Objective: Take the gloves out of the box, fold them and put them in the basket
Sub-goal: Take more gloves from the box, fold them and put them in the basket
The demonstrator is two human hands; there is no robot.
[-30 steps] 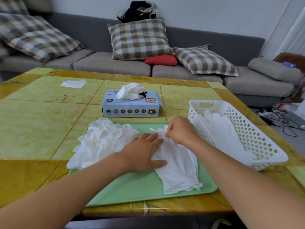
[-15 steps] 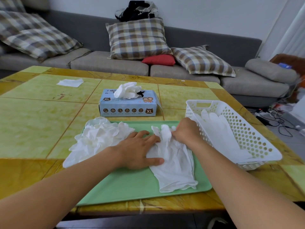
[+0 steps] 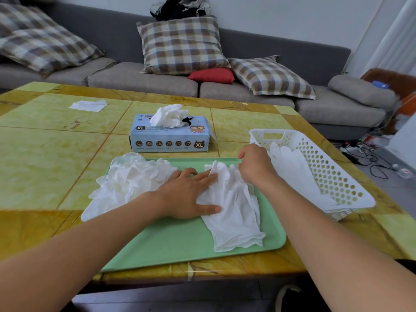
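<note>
Head view: glove box front marked "XL" twice.

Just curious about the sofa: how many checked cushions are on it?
3: one checked cushion at the far left, one upright in the middle, one leaning right of the red one. More may sit off-frame.
</note>
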